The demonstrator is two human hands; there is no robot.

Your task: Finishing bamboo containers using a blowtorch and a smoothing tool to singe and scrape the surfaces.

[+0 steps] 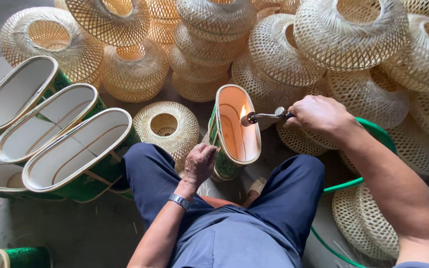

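Note:
A green woven basket (pixel 224 166) with a pale oval rim stands tilted between my knees, its inside glowing orange. My left hand (pixel 199 163) grips its near left side. My right hand (pixel 319 115) holds a metal gas torch (pixel 264 117) whose nozzle points into the basket's mouth, with a small flame (pixel 243 111) burning at the tip. A green hose (pixel 368 149) runs from behind my right hand down past my right arm.
Three green oval baskets (pixel 75 149) lie stacked on their sides at left, with more below them. Several round woven bamboo shades (pixel 348 30) pile up across the back and right. One small woven shade (pixel 167 126) sits by my left knee. Grey concrete floor (pixel 75 228).

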